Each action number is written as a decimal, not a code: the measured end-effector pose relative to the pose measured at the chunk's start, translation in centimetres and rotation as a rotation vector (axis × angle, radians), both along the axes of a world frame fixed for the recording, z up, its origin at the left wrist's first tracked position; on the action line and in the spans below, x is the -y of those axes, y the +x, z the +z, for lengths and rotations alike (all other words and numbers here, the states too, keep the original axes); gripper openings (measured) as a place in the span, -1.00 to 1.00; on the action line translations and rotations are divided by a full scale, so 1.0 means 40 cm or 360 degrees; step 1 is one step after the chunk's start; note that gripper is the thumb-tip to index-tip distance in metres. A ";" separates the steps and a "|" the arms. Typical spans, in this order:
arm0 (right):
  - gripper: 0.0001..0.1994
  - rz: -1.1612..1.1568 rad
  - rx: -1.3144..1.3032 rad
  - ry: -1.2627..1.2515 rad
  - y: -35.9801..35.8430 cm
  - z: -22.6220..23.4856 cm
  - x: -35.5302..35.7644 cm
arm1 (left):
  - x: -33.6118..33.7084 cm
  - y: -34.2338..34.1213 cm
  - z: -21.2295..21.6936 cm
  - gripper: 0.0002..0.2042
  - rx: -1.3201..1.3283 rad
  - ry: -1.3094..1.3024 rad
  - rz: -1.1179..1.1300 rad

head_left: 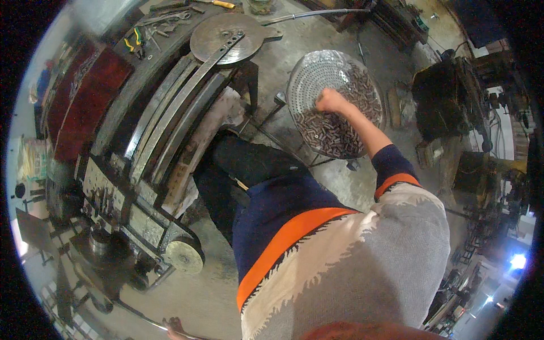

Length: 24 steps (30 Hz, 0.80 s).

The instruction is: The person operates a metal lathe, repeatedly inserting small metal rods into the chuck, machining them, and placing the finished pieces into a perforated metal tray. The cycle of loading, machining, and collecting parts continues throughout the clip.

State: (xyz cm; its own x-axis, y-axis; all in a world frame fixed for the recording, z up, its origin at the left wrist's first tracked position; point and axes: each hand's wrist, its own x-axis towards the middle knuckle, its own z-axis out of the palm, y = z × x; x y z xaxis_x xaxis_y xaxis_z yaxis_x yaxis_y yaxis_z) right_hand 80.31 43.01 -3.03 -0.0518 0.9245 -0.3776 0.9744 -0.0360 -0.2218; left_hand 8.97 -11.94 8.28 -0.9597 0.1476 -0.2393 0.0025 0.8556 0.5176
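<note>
Fist (pixel 331 101) among pieces (pixel 334 133), inside bowl rim (pixel 294 85)

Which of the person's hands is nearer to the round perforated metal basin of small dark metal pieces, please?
Right. The right hand rests closed in the round perforated metal basin, on the small dark metal pieces. The left hand is far off by the lower edge, gripping a thin rod.

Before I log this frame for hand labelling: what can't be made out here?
- Right hand: fist down among small metal pieces in the perforated bowl; fingers hidden, so grip unclear.
- Left hand: cut off by the lower edge, at a thin rod; grip unclear.
- Pliers on the machine: too small, warped near the rim.
</note>
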 end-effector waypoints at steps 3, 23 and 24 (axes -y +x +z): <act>-0.76 0.0149 -0.0029 0.0032 -0.005 0.004 0.004 | 0.006 0.004 -0.003 -0.61 -0.0006 -0.0014 0.0002; -0.74 0.0256 -0.0170 0.0021 0.007 -0.014 0.008 | -0.022 0.029 0.005 -0.56 -0.0146 -0.0119 -0.0059; -0.74 0.0249 -0.0167 0.0005 0.004 0.004 0.012 | -0.033 0.033 0.004 -0.56 -0.0172 -0.0141 -0.0064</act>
State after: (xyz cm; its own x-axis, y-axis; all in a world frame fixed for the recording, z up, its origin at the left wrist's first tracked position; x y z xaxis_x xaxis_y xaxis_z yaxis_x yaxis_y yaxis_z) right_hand 80.48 42.54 -2.87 -0.2339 0.9034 -0.3594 0.9396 0.1149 -0.3225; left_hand 10.28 -10.64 8.44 -0.9743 0.1692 -0.1490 0.0892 0.8961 0.4348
